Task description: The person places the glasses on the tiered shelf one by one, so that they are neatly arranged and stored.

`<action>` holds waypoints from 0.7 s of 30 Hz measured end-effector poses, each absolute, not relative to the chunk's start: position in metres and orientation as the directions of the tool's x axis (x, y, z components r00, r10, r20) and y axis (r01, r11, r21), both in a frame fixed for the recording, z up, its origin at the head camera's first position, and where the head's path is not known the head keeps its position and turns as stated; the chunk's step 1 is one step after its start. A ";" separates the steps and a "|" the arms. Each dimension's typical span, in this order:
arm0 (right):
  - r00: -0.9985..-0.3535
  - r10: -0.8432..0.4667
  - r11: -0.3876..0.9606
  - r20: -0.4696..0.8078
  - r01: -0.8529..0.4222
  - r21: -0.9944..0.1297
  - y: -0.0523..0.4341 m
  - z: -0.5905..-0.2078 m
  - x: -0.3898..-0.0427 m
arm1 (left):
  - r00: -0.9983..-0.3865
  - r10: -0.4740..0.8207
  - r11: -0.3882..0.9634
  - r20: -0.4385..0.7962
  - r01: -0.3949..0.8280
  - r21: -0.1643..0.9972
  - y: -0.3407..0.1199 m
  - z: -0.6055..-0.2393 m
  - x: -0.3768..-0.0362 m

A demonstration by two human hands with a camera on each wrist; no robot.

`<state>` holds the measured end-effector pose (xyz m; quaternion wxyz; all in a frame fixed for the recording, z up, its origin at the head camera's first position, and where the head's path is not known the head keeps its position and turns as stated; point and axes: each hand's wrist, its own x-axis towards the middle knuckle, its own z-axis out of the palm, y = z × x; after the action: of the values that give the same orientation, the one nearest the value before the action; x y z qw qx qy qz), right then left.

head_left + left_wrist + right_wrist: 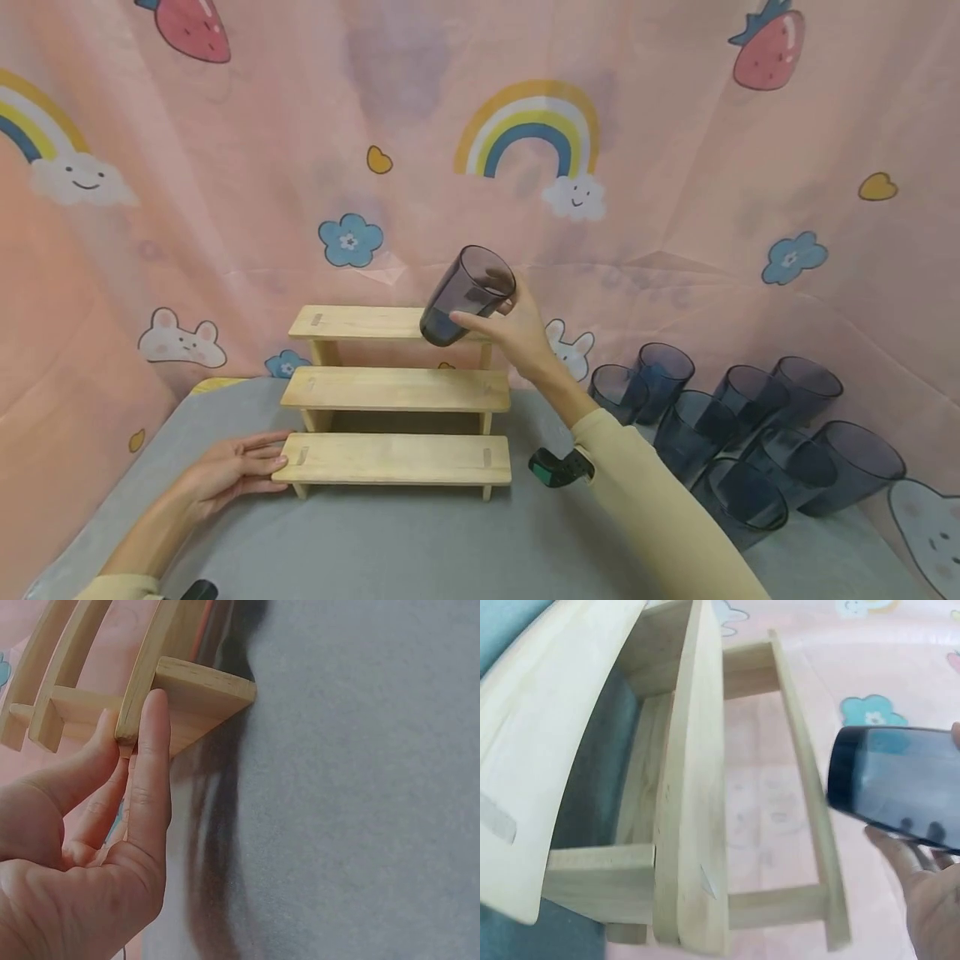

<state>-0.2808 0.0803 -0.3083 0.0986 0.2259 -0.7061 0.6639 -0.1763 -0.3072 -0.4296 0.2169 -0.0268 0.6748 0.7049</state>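
Note:
A wooden three-tier step shelf stands on the grey-covered table. My left hand pinches the left end of its lowest board, thumb on one face and fingers on the other. With my right hand I hold a dark, see-through tumbler, tilted with its mouth toward me and to the right. In the head view the tumbler overlaps the right part of the top board. The right wrist view shows the tumbler's thick base close to that board, my fingers around its side.
Several matching tumblers stand upright in a group on the table's right side. A pink printed cloth hangs behind the table. The grey table surface extends in front of the shelf.

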 end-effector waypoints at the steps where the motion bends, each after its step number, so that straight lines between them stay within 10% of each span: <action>1: -0.879 -0.182 0.011 0.441 -0.451 -0.893 0.075 -0.308 -0.283 | -0.904 0.269 0.003 -0.332 -0.343 0.939 -0.307 -0.429 -0.176; 21: -0.895 -0.194 -0.141 0.401 -0.379 -0.915 -0.034 -0.310 -0.311 | -0.900 0.283 -0.039 -0.331 -0.356 0.934 -0.307 -0.431 -0.175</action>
<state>-0.3112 -0.0337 -0.3095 0.0641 0.2195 -0.6521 0.7228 -0.1751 -0.3074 -0.4306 0.2219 -0.0277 0.6566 0.7203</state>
